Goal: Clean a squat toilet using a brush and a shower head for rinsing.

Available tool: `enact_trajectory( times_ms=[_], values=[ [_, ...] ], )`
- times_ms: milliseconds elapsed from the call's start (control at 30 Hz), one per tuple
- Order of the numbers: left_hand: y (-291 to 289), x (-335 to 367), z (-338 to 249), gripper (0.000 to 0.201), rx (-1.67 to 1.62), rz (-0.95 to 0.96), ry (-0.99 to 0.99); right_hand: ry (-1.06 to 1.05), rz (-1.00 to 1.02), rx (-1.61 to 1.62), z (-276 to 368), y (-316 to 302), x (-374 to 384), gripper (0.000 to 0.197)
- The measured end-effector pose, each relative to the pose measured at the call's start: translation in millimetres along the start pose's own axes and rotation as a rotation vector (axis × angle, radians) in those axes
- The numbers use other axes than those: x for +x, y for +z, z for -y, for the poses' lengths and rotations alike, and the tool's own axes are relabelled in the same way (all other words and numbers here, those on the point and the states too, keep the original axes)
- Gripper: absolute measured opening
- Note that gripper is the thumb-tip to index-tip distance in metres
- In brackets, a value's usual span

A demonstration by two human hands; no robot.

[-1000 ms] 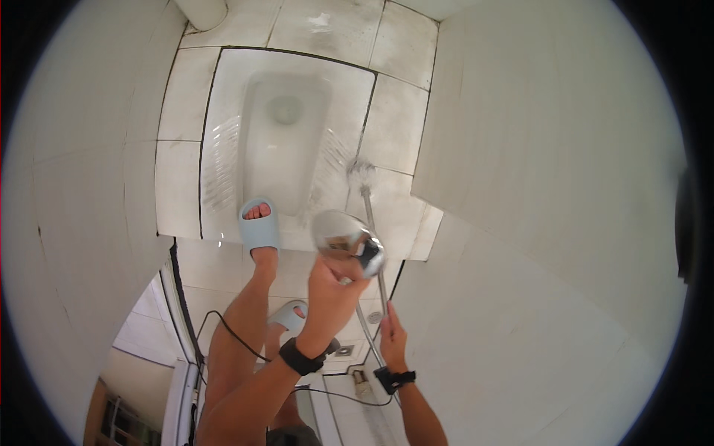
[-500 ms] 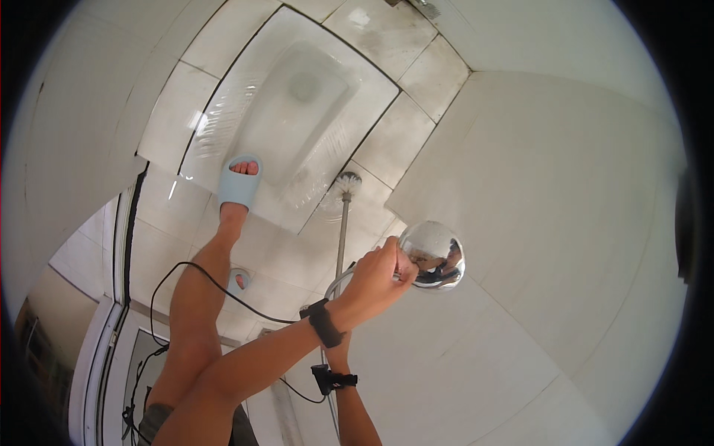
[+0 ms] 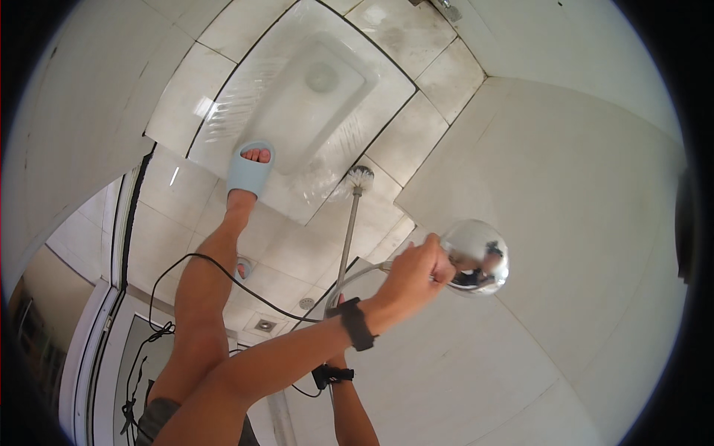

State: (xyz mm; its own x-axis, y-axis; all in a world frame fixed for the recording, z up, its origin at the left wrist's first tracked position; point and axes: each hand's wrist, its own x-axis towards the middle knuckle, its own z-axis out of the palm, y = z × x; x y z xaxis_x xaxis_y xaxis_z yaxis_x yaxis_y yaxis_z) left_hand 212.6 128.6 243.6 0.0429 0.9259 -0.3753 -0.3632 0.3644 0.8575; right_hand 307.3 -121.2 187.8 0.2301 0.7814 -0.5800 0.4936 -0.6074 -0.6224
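My left hand is closed round the neck of a round chrome shower head, held out to the right with its shiny dome showing. A grey hose curves from that hand back toward my right hand, which is mostly hidden behind my left wrist. The long metal handle of a toilet brush runs up from my right hand. Its bristle head rests at the near right edge of the white squat toilet. Dark straps circle both wrists.
My foot in a light blue slipper stands at the toilet's near left edge; another slipper is lower down. A black cable loops across my leg. There is a floor drain, a door frame at left and a tiled wall at right.
My left hand has carried the shower head to the right. The toilet, foot and brush sit slightly further right in the view, and the floor drain now shows more fully.
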Motion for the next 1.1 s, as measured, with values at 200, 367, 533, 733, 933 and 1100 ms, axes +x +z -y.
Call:
enact_trajectory(
  times_ms=[200, 367, 533, 733, 933, 1100],
  values=[
    [38.5, 26.6, -21.1, 0.030, -0.106, 0.013, 0.116, -0.037, -0.063, -0.027, 8.8, 8.7, -3.7, 0.020],
    [56.8, 37.5, -39.8, 0.030, -0.115, 0.040, 0.114, -0.062, -0.106, -0.043, 9.3, -11.3, -12.6, 0.020],
    [62.6, 45.1, -52.2, 0.029, -0.229, 0.094, 0.087, -0.072, -0.114, -0.042, 22.5, -37.3, -2.4, 0.020],
    [63.4, 43.8, -62.5, 0.029, -0.190, 0.124, 0.116, -0.088, -0.113, -0.017, 47.5, -48.2, 20.4, 0.019],
    [37.4, 37.0, -66.3, 0.026, -0.218, 0.124, 0.116, 0.288, -0.078, 0.201, 54.8, -47.2, 14.6, 0.011],
    [15.3, 30.8, -40.0, 0.027, -0.178, 0.093, 0.126, 0.318, -0.020, 0.076, 28.1, -34.2, 9.4, 0.005]
  ],
)
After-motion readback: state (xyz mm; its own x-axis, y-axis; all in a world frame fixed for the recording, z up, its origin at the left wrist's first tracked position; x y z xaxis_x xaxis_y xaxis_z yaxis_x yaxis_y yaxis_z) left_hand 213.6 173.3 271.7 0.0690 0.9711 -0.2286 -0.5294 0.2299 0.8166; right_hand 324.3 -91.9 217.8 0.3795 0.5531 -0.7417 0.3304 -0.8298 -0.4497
